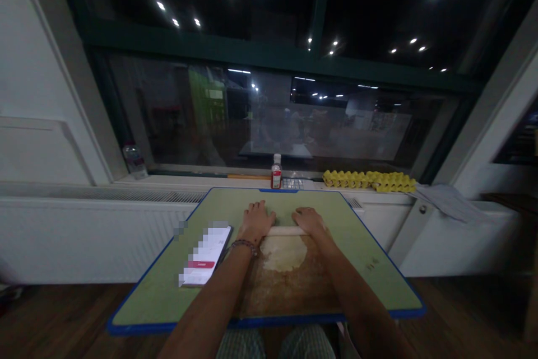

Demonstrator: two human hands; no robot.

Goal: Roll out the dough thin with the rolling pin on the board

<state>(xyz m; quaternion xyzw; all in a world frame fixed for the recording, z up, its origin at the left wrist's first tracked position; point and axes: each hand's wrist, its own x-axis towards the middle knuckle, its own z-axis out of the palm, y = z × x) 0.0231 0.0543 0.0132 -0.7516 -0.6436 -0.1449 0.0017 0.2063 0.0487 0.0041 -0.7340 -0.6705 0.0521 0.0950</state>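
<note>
Rolling out appears to be the step in hand: a pale, slender wooden rolling pin (pixel 288 231) lies crosswise against the far margin of a thin, cream-coloured, roughly round sheet of dough (pixel 283 252). The dough rests on a brown wooden board (pixel 290 297), toward its far edge; the board sits at the near edge of a green-topped desk with a blue rim (pixel 374 286). Both hands are apart from each other, palms down over the pin's two ends: the left hand (pixel 255 220) has its fingers spread toward the desk's far edge, while the right hand (pixel 309 220) angles its fingers inward. Neither seems clamped. The dough's outline looks uneven, so the next move probably calls for light, level pressure from both palms, perhaps after turning the sheet.
</note>
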